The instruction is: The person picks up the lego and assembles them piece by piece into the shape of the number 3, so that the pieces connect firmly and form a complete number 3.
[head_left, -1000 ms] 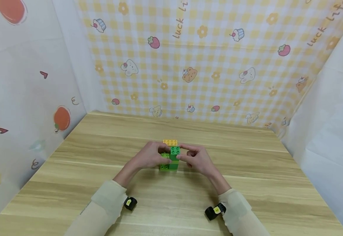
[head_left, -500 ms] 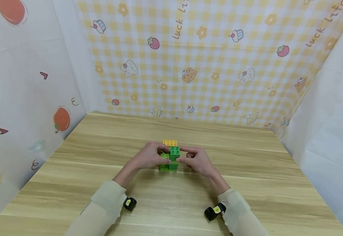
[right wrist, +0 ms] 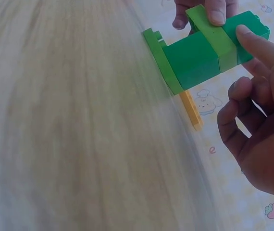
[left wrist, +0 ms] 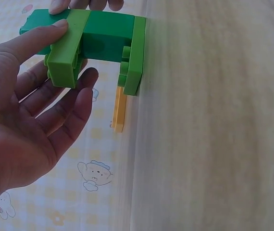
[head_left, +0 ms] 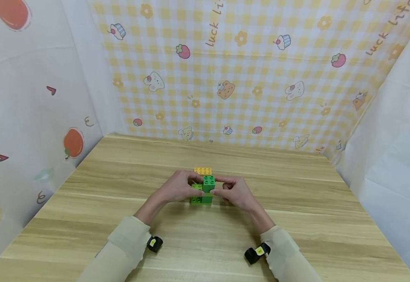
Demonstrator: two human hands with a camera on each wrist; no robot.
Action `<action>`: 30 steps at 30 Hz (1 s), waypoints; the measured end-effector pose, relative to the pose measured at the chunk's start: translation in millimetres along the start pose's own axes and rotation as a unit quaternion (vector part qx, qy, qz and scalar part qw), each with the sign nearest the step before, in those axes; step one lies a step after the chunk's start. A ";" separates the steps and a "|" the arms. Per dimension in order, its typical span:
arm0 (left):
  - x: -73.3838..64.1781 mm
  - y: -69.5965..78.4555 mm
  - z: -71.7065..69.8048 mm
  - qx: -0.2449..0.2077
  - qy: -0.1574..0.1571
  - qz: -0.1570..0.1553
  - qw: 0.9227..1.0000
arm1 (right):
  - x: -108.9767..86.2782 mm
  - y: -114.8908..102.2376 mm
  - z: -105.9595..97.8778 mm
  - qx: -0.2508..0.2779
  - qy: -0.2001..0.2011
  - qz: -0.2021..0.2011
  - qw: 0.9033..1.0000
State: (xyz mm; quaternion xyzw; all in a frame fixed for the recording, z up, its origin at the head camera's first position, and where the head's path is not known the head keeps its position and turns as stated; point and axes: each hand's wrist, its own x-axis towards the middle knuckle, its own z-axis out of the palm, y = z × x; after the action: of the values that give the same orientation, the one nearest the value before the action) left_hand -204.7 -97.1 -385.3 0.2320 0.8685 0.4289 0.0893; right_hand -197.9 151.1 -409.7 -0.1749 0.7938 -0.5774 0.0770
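A small tower of toy building blocks stands at the middle of the table, between both hands. Its base is a lime green plate, topped by a dark green brick. Above that comes a lime green block that juts out to the left. The uppermost piece is a dark green brick with studs on top. My left hand pinches the jutting lime block, thumb on its near face. My right hand holds the top dark green brick between thumb and index finger, its other fingers curled in.
Behind the tower a yellow studded plate lies on the wooden table. A yellow checked cloth hangs at the back, and white patterned sheets line both sides. Each wrist carries a small black camera.
The top dark green brick sits slightly lower than a second ago, and my right thumb has shifted down a little with it. My left hand keeps its grip in place.
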 end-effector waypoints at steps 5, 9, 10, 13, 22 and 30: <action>0.1 -0.7 -0.9 0.003 -0.002 0.006 1.000 | 0.6 -1.4 0.2 0.020 0.011 0.017 1.000; 0.5 -1.5 -1.9 0.007 -0.003 0.012 1.000 | 0.3 -3.8 0.8 0.031 0.014 0.015 0.999; 0.1 -1.2 -2.3 0.007 -0.003 0.012 1.000 | 0.3 -3.7 1.0 0.034 0.014 0.014 0.999; -0.1 -1.0 -2.6 0.010 -0.003 0.012 1.000 | 0.5 -2.9 1.8 0.041 0.015 0.011 0.999; -0.7 -2.6 -19.5 -0.006 -0.043 -0.003 0.999 | -1.1 -3.7 -1.7 0.028 0.021 0.014 0.999; 4.5 -11.3 -42.2 -0.022 -0.002 -0.030 0.999 | -0.5 -3.8 -1.1 0.022 0.017 0.007 1.000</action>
State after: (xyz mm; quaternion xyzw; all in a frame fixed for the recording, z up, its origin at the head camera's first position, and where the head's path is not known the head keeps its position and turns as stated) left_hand -227.3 -130.6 -368.1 0.2048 0.8651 0.4449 0.1085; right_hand -197.0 151.3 -405.8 -0.1579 0.7832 -0.5971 0.0717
